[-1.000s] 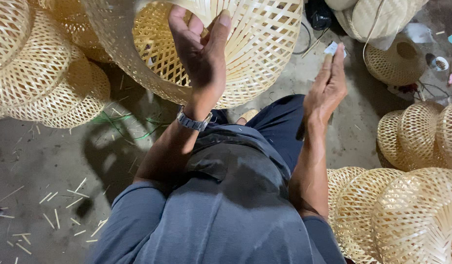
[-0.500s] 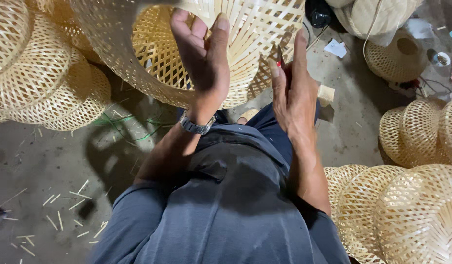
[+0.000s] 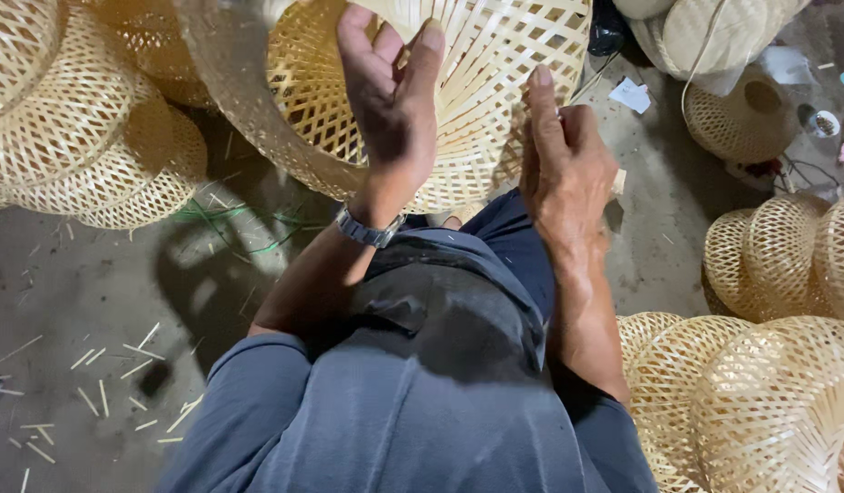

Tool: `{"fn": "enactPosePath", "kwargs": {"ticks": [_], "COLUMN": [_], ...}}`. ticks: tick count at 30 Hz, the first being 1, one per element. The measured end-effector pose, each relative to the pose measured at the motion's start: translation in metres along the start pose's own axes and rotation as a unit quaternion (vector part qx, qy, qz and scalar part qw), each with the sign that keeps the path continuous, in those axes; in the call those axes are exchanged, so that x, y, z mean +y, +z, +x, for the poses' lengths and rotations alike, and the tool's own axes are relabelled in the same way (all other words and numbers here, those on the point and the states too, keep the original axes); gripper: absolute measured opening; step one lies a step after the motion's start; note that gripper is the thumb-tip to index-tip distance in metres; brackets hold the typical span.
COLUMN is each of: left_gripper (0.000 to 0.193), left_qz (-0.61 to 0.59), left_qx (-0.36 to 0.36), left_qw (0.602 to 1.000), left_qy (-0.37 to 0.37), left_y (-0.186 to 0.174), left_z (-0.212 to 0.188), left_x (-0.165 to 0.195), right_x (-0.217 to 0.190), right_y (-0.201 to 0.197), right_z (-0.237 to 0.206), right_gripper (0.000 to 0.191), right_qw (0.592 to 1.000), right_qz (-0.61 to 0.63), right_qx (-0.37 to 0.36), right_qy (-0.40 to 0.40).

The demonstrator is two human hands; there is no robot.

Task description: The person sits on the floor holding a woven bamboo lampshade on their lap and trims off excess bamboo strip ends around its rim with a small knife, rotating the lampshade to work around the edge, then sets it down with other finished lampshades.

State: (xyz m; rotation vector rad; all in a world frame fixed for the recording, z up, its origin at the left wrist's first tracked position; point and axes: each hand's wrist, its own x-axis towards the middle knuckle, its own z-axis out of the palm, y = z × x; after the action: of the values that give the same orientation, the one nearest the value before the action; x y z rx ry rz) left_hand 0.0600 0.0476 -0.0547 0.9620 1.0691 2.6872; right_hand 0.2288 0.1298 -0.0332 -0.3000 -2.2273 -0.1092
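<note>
A large woven bamboo basket (image 3: 495,82) with an open lattice is held up in front of me, its opening turned toward me. My left hand (image 3: 390,100), a metal watch on its wrist, grips the basket's near rim with thumb and fingers pinched over the weave. My right hand (image 3: 564,169) rests flat against the basket's lower right side, fingers pointing up along the strips. Whether something small sits under the right palm is hidden. My grey-shirted torso and dark trousers fill the lower middle.
Stacked woven bamboo baskets (image 3: 84,137) stand at the left, and more baskets (image 3: 769,365) crowd the right. Bamboo splinters (image 3: 102,365) litter the concrete floor at lower left. Green string (image 3: 230,224) lies under the basket. A scrap of paper (image 3: 632,94) lies upper right.
My right hand moved left from out at the right side and came to rest against the basket. The left hand kept its grip on the rim.
</note>
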Motion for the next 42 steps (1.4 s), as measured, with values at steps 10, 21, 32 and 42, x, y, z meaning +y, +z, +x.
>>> {"fn": "enactPosePath", "kwargs": {"ticks": [10, 21, 32, 42], "left_gripper": [0.038, 0.041, 0.05, 0.043], "left_qz": [-0.065, -0.046, -0.018, -0.004], "left_qx": [-0.002, -0.014, -0.051, -0.057], "left_qw": [0.998, 0.999, 0.998, 0.998], "left_qy": [-0.018, 0.005, 0.021, 0.016], "left_y": [-0.004, -0.007, 0.005, 0.005], "left_z": [0.005, 0.004, -0.012, -0.022], "left_x": [-0.011, -0.015, -0.009, -0.011], "right_x": [0.095, 0.114, -0.016, -0.042], "right_y": [0.032, 0.035, -0.007, -0.006], "right_z": [-0.046, -0.079, -0.025, 0.008], "right_gripper": [0.037, 0.042, 0.06, 0.056], "right_qw": [0.985, 0.917, 0.962, 0.991], "right_qz": [0.065, 0.245, 0.195, 0.108], "right_qx": [0.114, 0.092, -0.065, -0.01], "right_qy": [0.116, 0.301, 0.182, 0.077]}}
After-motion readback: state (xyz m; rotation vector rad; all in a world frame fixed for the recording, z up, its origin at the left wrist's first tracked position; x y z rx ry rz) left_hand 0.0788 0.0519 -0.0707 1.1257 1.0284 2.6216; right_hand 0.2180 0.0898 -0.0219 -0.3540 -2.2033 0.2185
